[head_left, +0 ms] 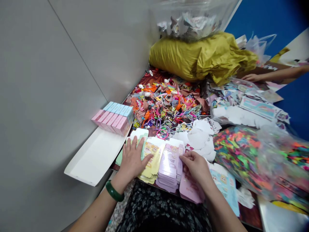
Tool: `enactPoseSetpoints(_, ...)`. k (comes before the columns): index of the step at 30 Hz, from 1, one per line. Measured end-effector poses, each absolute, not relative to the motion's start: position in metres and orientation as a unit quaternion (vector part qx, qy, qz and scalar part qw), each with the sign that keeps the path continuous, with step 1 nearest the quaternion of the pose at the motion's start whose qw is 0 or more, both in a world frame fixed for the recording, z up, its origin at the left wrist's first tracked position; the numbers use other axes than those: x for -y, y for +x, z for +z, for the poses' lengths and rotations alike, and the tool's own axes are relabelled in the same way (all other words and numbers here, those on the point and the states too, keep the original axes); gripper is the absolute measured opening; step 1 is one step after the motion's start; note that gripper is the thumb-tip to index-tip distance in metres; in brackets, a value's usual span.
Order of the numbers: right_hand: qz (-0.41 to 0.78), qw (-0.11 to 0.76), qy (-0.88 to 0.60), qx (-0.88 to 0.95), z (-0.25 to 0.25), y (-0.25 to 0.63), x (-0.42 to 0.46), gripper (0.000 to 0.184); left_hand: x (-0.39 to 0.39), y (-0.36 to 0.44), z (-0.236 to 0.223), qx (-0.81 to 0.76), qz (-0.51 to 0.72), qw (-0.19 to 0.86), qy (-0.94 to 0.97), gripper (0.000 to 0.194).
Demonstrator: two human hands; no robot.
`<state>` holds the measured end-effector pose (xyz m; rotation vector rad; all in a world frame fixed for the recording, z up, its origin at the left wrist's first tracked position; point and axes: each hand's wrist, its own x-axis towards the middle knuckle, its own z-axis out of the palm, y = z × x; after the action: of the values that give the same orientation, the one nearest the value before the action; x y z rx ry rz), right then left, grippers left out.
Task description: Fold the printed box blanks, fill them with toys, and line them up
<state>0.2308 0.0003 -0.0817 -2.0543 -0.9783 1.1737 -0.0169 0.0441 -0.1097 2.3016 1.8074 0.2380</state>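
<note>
Flat printed cartons lie in stacks along the near table edge. My left hand (132,158) rests with spread fingers on the green cartons (140,132), its thumb reaching onto the yellow cartons (148,167). A glossy lilac carton stack (168,164) stands to the right of these. My right hand (196,166) has its thumb and fingers pinched at the right edge of the lilac stack, on a lilac carton (181,151). Under that hand lie pink cartons (189,190), partly hidden. Blue cartons (225,183) are right of my right forearm.
Pink-and-blue boxes (113,117) stand in a white tray (96,154) by the grey wall. Behind the cartons spread colourful trinkets (166,106) and white cards (199,138). Clear bags (243,158), a yellow-green sack (193,58) and another person's hand (253,77) are farther right and back.
</note>
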Motion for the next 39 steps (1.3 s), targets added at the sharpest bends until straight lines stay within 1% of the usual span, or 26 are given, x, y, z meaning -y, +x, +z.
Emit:
enactPoseSetpoints(3, 0.509, 0.353, -0.731, 0.288, -0.079, 0.230, 0.001, 0.027, -0.049, -0.018, -0.105, -0.577, 0.060, 0.118, 0.806, 0.073)
enactPoseSetpoints(5, 0.543, 0.381, -0.701, 0.261, -0.077, 0.227, 0.000, 0.032, -0.052, -0.019, -0.103, -0.564, 0.050, 0.124, 0.815, 0.072)
enactPoseSetpoints(8, 0.581, 0.380, -0.671, 0.263, -0.074, 0.225, -0.001, 0.033, -0.054, -0.019, -0.103, -0.562, 0.047, 0.126, 0.816, 0.071)
enactPoseSetpoints(12, 0.542, 0.344, -0.704, 0.304, -0.060, 0.235, -0.003, 0.035, -0.054, -0.022, -0.105, -0.561, 0.054, 0.146, 0.813, 0.072)
enactPoseSetpoints(15, 0.495, 0.367, -0.710, 0.342, -0.041, 0.250, -0.003, 0.039, -0.055, -0.025, -0.097, -0.552, 0.074, 0.189, 0.809, 0.074)
enactPoseSetpoints(17, 0.472, 0.386, -0.697, 0.377, -0.031, 0.256, -0.001, 0.039, -0.055, -0.023, -0.084, -0.536, 0.130, 0.226, 0.803, 0.072)
enactPoseSetpoints(19, 0.466, 0.406, -0.666, 0.418, -0.026, 0.255, 0.001, 0.037, -0.051, -0.017, -0.067, -0.492, 0.204, 0.305, 0.789, 0.068)
enactPoseSetpoints(20, 0.472, 0.414, -0.643, 0.439, -0.026, 0.252, 0.002, 0.034, -0.049, -0.012, -0.058, -0.454, 0.233, 0.374, 0.775, 0.067)
enactPoseSetpoints(22, 0.487, 0.422, -0.601, 0.473, -0.028, 0.242, 0.004, 0.029, -0.043, 0.001, -0.043, -0.342, 0.247, 0.559, 0.714, 0.066)
enactPoseSetpoints(24, 0.495, 0.416, -0.578, 0.498, -0.032, 0.234, 0.007, 0.024, -0.037, 0.015, -0.035, -0.220, 0.214, 0.723, 0.619, 0.067)
enactPoseSetpoints(26, 0.498, 0.404, -0.565, 0.519, -0.035, 0.231, 0.009, 0.022, -0.032, 0.027, -0.034, -0.128, 0.187, 0.822, 0.523, 0.070)
enactPoseSetpoints(28, 0.505, 0.386, -0.554, 0.538, -0.037, 0.233, 0.011, 0.022, -0.029, 0.034, -0.038, -0.079, 0.179, 0.869, 0.454, 0.075)
enactPoseSetpoints(30, 0.496, 0.382, -0.558, 0.545, -0.038, 0.237, 0.013, 0.022, -0.027, 0.039, -0.044, -0.075, 0.171, 0.888, 0.420, 0.077)
enactPoseSetpoints(32, 0.471, 0.418, -0.565, 0.533, -0.038, 0.240, 0.013, 0.017, -0.026, 0.041, -0.048, -0.104, 0.169, 0.886, 0.419, 0.077)
enactPoseSetpoints(33, 0.459, 0.450, -0.564, 0.518, -0.038, 0.241, 0.013, 0.019, -0.026, 0.042, -0.049, -0.121, 0.172, 0.883, 0.421, 0.075)
enactPoseSetpoints(36, 0.458, 0.524, -0.525, 0.490, -0.036, 0.241, 0.014, 0.033, -0.028, 0.046, -0.050, -0.159, 0.199, 0.868, 0.427, 0.067)
enactPoseSetpoints(39, 0.470, 0.541, -0.461, 0.524, -0.038, 0.237, 0.015, 0.035, -0.029, 0.053, -0.047, -0.203, 0.252, 0.853, 0.409, 0.055)
